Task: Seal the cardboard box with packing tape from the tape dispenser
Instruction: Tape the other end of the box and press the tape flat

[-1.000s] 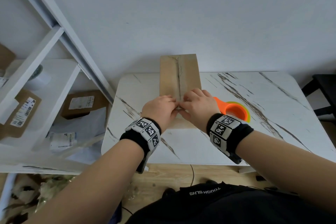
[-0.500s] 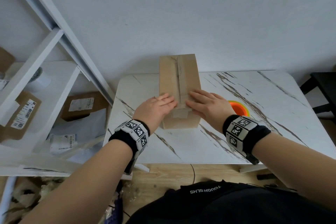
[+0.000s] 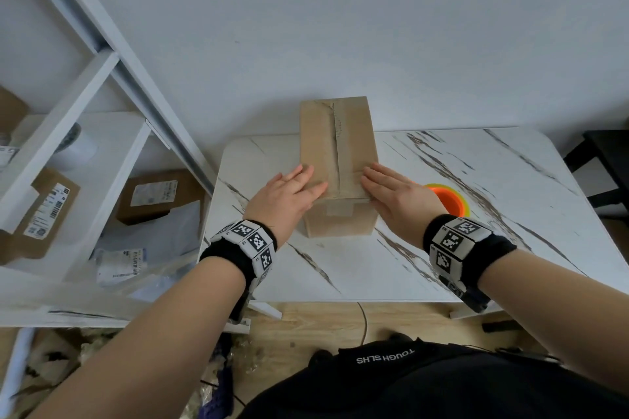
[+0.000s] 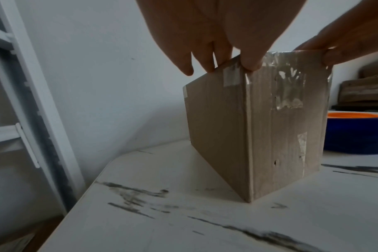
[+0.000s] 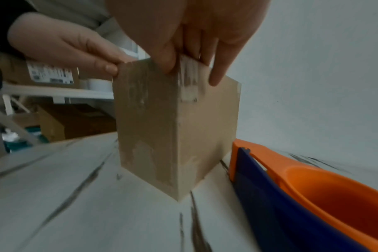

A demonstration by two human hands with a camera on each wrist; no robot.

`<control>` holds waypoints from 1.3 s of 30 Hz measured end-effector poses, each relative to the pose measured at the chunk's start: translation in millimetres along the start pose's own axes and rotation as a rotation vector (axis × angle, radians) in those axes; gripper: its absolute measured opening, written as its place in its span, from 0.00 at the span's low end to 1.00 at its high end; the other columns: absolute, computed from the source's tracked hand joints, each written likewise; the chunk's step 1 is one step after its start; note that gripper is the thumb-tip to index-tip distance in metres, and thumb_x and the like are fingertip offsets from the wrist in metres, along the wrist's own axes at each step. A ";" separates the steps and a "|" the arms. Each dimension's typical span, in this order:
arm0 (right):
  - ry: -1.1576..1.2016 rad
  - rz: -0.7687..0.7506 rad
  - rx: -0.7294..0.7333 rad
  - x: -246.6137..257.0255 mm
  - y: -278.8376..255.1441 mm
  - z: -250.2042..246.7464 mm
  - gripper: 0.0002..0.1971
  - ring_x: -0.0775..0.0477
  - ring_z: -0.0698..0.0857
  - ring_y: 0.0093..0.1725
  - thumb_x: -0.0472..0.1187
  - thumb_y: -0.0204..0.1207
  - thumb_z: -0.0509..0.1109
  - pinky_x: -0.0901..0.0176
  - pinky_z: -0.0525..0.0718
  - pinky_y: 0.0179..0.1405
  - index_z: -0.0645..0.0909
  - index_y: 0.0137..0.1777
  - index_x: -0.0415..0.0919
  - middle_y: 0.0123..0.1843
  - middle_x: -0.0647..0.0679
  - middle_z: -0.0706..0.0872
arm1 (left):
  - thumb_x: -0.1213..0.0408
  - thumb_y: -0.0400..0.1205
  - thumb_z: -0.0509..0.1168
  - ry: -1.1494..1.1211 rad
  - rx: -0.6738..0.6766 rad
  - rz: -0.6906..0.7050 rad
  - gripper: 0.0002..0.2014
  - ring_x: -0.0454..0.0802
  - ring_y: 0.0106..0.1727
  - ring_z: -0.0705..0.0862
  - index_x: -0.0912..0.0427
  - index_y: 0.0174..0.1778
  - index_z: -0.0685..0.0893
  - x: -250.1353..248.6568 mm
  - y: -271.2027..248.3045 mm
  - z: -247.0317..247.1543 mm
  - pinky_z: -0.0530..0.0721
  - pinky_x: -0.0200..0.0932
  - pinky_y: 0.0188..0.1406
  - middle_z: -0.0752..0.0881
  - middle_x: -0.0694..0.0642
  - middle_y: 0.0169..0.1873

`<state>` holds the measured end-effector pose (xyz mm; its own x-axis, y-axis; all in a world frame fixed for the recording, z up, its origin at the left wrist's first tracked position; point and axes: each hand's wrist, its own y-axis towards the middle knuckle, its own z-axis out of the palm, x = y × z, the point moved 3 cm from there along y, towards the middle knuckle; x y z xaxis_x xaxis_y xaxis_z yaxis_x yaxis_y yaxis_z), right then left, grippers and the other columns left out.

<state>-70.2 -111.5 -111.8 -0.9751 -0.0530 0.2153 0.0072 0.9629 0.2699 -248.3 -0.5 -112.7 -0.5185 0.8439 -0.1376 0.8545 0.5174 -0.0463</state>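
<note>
Both hands, the left hand [image 3: 286,196] and right hand [image 3: 396,196], lay spread flat, pressing tape [image 3: 343,177] across the box [image 3: 335,146] on the bench [image 3: 442,248].

The left hand [image 3: 287,196] and right hand [image 3: 400,196], met at the seam of the cardboard box [image 3: 338,153] a second ago, are now spread apart with fingers flattened along its top edges; more of the tape dispenser [image 3: 446,199] is hidden
</note>
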 end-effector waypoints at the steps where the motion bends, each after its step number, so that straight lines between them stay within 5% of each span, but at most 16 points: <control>1: 0.003 0.058 0.026 5.9 4.3 -4.3 0.20 0.35 0.82 0.67 0.41 0.71 0.73 0.37 0.86 0.55 0.83 0.61 0.33 0.64 0.37 0.86 | 0.63 0.87 0.49 -0.002 0.003 -0.009 0.22 0.53 0.84 0.51 0.48 0.79 0.61 -0.2 0.2 -0.2 0.49 0.49 0.81 0.55 0.56 0.83; 4: -0.057 0.075 0.084 29.9 17.5 -6.8 0.24 0.34 0.86 0.59 0.53 0.63 0.78 0.37 0.83 0.54 0.86 0.57 0.41 0.56 0.38 0.89 | 0.60 0.87 0.49 0.019 0.001 -0.025 0.24 0.50 0.84 0.51 0.52 0.81 0.57 -1.3 2.4 1.6 0.48 0.46 0.81 0.54 0.53 0.83; 9: -0.161 0.005 0.139 50.8 29.5 11.5 0.14 0.39 0.89 0.48 0.41 0.58 0.83 0.34 0.84 0.53 0.89 0.45 0.45 0.45 0.43 0.90 | 0.58 0.87 0.51 -0.008 -0.005 -0.053 0.24 0.48 0.83 0.54 0.55 0.80 0.59 -1.7 3.4 -1.0 0.50 0.45 0.81 0.58 0.51 0.82; 12: -0.217 -0.041 0.073 39.8 26.5 3.2 0.11 0.43 0.90 0.48 0.45 0.61 0.82 0.36 0.83 0.55 0.89 0.44 0.48 0.44 0.48 0.91 | 0.53 0.86 0.50 0.032 0.013 -0.070 0.25 0.45 0.83 0.53 0.48 0.80 0.58 0.1 0.2 -3.8 0.49 0.49 0.81 0.57 0.46 0.82; 16: -0.237 -0.077 0.019 26.7 15.3 -0.8 0.12 0.43 0.89 0.55 0.47 0.71 0.71 0.41 0.83 0.58 0.89 0.51 0.45 0.54 0.48 0.91 | 0.49 0.85 0.50 0.100 0.036 -0.013 0.26 0.43 0.83 0.51 0.45 0.81 0.55 -10.3 -13.5 -9.8 0.43 0.52 0.81 0.55 0.43 0.82; 20: -0.280 0.016 0.075 19.9 16.4 -3.2 0.23 0.44 0.84 0.65 0.39 0.65 0.79 0.42 0.78 0.65 0.84 0.62 0.42 0.64 0.47 0.87 | 0.55 0.84 0.55 0.067 -0.027 0.092 0.25 0.45 0.82 0.58 0.49 0.79 0.62 -27.5 -20.0 -6.1 0.41 0.49 0.81 0.64 0.47 0.80; 23: -0.174 0.112 0.289 34.5 17.1 -2.4 0.36 0.48 0.60 0.82 0.57 0.72 0.67 0.49 0.51 0.81 0.64 0.79 0.45 0.81 0.46 0.66 | 0.63 0.83 0.58 -0.045 -0.061 0.123 0.22 0.49 0.78 0.68 0.55 0.75 0.71 -31.4 -19.4 -8.8 0.45 0.47 0.80 0.73 0.53 0.75; 25: -0.166 0.150 0.345 47.3 15.8 2.4 0.45 0.45 0.52 0.84 0.70 0.67 0.62 0.45 0.44 0.82 0.59 0.80 0.46 0.84 0.43 0.58 | 0.67 0.84 0.54 -0.105 -0.035 0.104 0.23 0.49 0.79 0.67 0.55 0.77 0.68 -30.4 -18.1 -13.9 0.50 0.43 0.81 0.72 0.53 0.76; 27: -0.147 0.213 0.328 53.6 15.3 5.9 0.46 0.45 0.53 0.84 0.75 0.64 0.52 0.39 0.43 0.81 0.63 0.78 0.47 0.83 0.42 0.60 | 0.70 0.84 0.51 -0.171 -0.037 0.010 0.23 0.50 0.78 0.67 0.52 0.77 0.68 -25.2 -17.4 -21.9 0.59 0.44 0.81 0.72 0.52 0.76; 29: -0.120 0.261 0.255 55.8 18.2 5.1 0.45 0.45 0.62 0.82 0.73 0.61 0.42 0.34 0.46 0.79 0.75 0.70 0.47 0.79 0.42 0.69 | 0.70 0.84 0.52 -0.207 -0.116 -0.051 0.23 0.51 0.75 0.71 0.53 0.75 0.70 -18.4 -16.4 -28.9 0.66 0.46 0.77 0.74 0.52 0.74; 32: -0.094 0.199 0.192 55.6 22.0 3.5 0.34 0.42 0.75 0.74 0.66 0.64 0.51 0.36 0.55 0.78 0.86 0.55 0.44 0.69 0.41 0.82 | 0.64 0.85 0.54 -0.155 -0.163 -0.097 0.22 0.51 0.77 0.68 0.56 0.76 0.68 -6.8 -13.0 -29.5 0.62 0.45 0.78 0.70 0.53 0.77; 34: -0.044 0.123 0.227 51.8 21.1 0.0 0.28 0.44 0.74 0.75 0.60 0.67 0.60 0.41 0.53 0.79 0.86 0.57 0.43 0.71 0.43 0.80 | 0.58 0.85 0.54 -0.105 -0.142 -0.118 0.23 0.52 0.79 0.64 0.56 0.77 0.67 0.2 -10.2 -26.3 0.57 0.47 0.79 0.68 0.54 0.78; 39: 0.018 0.085 0.322 41.5 17.6 -18.4 0.27 0.50 0.68 0.78 0.43 0.67 0.64 0.53 0.46 0.81 0.77 0.69 0.45 0.74 0.52 0.76 | 0.45 0.83 0.52 -0.056 -0.032 -0.097 0.27 0.53 0.80 0.63 0.54 0.76 0.68 6.2 -13.8 -13.5 0.59 0.51 0.80 0.67 0.53 0.79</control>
<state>-106.4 -101.6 -80.9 -0.9699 0.0296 0.2417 0.0155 0.9981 -0.0599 -263.8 -0.5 -99.5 -0.5955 0.7807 -0.1893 0.7983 0.6015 -0.0306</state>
